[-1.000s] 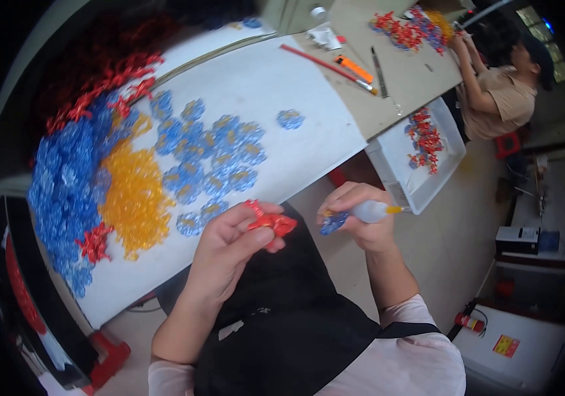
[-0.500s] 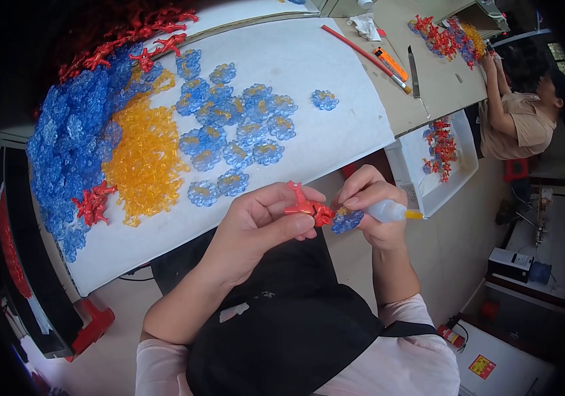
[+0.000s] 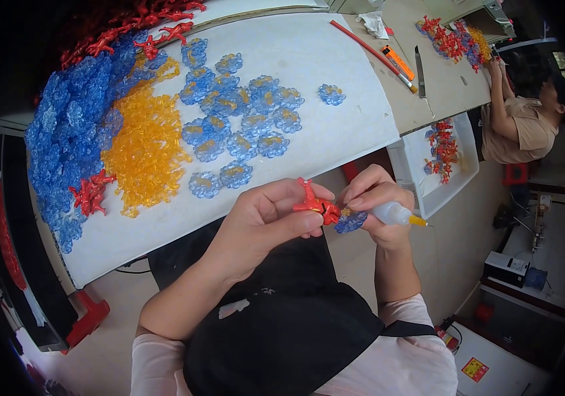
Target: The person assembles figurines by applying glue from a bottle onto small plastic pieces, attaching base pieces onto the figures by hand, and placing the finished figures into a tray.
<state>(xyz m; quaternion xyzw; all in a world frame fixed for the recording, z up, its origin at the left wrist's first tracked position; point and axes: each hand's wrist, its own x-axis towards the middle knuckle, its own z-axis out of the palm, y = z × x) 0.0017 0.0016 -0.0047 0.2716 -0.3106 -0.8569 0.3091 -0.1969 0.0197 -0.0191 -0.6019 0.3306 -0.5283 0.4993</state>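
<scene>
My left hand (image 3: 266, 221) pinches a small glossy red plastic figurine (image 3: 319, 208) between thumb and fingers. Against its right end sits a clear blue plastic piece (image 3: 350, 222) with a bit of yellow on it, gripped by the fingertips of my right hand (image 3: 378, 198). That same hand also keeps a translucent white squeeze bottle (image 3: 391, 212) tucked in it, its yellow needle tip pointing right. Figurine and blue piece appear to touch; the exact contact is partly hidden by fingers. Both hands are just off the table's front edge.
On the white-covered table (image 3: 309, 53) lie rows of blue-and-yellow pieces (image 3: 256, 122), a blue heap (image 3: 68, 125), a yellow heap (image 3: 144, 152) and red figurines (image 3: 92, 193). A red stick (image 3: 368, 46), orange box (image 3: 399, 63) and white bin (image 3: 421, 171) are at right, near a co-worker (image 3: 523, 119).
The view has shifted slightly. Both hands keep their holds, with figurine and blue piece still together; the bottle's yellow tip now slants a little further down.
</scene>
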